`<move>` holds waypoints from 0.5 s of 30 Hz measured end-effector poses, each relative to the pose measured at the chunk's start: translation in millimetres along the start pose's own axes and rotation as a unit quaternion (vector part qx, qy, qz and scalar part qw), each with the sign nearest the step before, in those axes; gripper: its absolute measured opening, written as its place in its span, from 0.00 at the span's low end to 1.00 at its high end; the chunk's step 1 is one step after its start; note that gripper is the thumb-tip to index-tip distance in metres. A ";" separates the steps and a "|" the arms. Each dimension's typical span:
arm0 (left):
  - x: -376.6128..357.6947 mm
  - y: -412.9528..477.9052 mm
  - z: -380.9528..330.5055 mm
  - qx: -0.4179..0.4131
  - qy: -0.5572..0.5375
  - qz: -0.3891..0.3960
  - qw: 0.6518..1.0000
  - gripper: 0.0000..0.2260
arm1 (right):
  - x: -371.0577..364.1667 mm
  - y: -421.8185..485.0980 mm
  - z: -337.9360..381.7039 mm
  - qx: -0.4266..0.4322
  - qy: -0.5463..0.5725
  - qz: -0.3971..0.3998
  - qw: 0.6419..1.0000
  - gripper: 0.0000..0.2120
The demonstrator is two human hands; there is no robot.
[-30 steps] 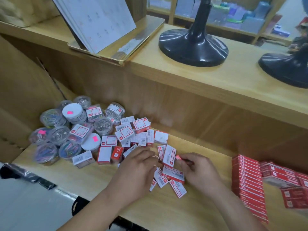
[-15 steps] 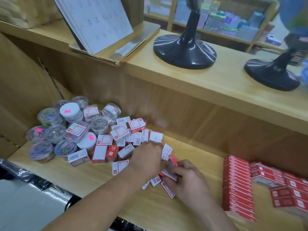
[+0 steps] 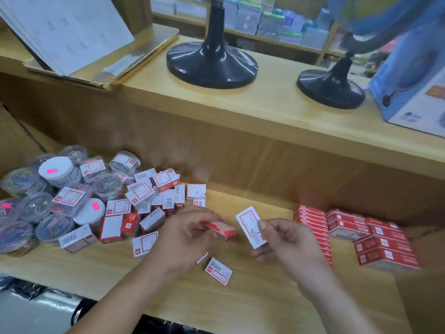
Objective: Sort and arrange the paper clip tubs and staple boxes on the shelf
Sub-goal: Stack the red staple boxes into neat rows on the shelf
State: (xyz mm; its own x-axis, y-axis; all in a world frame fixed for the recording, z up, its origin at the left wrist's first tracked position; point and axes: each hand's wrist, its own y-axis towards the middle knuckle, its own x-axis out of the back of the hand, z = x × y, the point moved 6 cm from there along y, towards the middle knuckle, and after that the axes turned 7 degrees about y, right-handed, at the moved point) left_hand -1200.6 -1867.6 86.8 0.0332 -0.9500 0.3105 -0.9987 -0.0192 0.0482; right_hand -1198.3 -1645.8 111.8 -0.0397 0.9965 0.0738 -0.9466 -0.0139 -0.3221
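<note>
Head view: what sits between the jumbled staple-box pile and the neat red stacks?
Head view: left hand gripping a red box, right hand pinching a white-faced box, a loose box on the wood.

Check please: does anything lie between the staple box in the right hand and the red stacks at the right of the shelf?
Nothing visible does. The right hand pinches the staple box above the shelf; only bare wood lies between it and the red stacks. One loose box lies nearer the person, off that way.

Bare shelf (image 3: 272, 206) strip between loose staple boxes (image 3: 144, 201) and stacked red boxes (image 3: 349, 227)
</note>
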 end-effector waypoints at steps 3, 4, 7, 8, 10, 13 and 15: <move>-15.3 -10.3 -8.2 0.046 -0.081 0.028 0.995 0.13 | 9.0 -1.9 5.2 -0.002 0.012 -0.022 1.000 0.06; -17.6 -12.1 -12.5 0.041 -0.068 0.022 0.997 0.12 | 11.4 -2.1 6.5 0.000 0.009 -0.027 1.000 0.06; -24.9 -11.6 -19.9 0.021 -0.065 -0.009 0.998 0.10 | 16.1 -4.2 11.3 0.008 -0.013 -0.033 0.999 0.05; -27.9 -12.3 -20.3 0.030 -0.085 -0.016 0.996 0.13 | 16.2 -5.1 12.6 0.010 -0.018 -0.029 0.999 0.06; -34.3 -13.0 -17.9 0.059 -0.121 -0.018 0.991 0.18 | 15.3 -7.2 13.6 0.011 -0.023 -0.017 1.000 0.06; -41.7 -15.1 -17.6 0.094 -0.166 0.004 0.982 0.22 | 12.8 -8.8 14.3 0.017 -0.030 0.006 0.999 0.06; -42.5 -14.3 -17.2 0.099 -0.179 0.002 0.979 0.23 | 12.8 -8.2 14.0 0.023 -0.038 0.018 0.999 0.06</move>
State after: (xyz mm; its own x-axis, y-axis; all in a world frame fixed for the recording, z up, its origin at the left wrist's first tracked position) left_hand -1187.1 -1821.6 89.2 0.0485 -0.9979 -0.0430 -0.9880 -0.0416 -0.1489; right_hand -1195.5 -1634.1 128.7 -0.0972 0.9860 0.1353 -0.9576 -0.0556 -0.2826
